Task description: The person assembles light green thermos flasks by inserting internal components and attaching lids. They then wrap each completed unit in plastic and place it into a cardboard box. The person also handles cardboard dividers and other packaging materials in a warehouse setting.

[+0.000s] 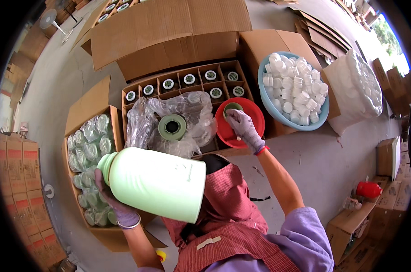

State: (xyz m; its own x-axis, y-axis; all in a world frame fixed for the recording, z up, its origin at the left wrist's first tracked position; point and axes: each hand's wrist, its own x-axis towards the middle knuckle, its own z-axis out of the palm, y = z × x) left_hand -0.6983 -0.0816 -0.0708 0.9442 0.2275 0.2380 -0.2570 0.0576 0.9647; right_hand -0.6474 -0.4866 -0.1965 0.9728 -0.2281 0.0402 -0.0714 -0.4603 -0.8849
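My left hand (112, 197), in a purple-grey glove, grips a large pale green bottle (158, 181) near its neck. The bottle lies tilted sideways in front of me, its neck to the left. My right hand (242, 129), gloved too, reaches over a red basin (255, 113) with its fingers closed at the edge of a green cup-shaped piece (233, 108). Small whitish bits show by that hand's fingers. Left of the basin, a round green part with a dark central hole (172, 127) rests on crumpled clear plastic (196, 109).
Under the plastic stands a divided carton (178, 72) with several white-topped containers. At its right, a blue basin (262, 86) holds white caps. An open carton (116, 124) of plastic-wrapped items stands at left, a white sack (350, 97) at far right. Flattened cardboard (325, 36) lies beyond.
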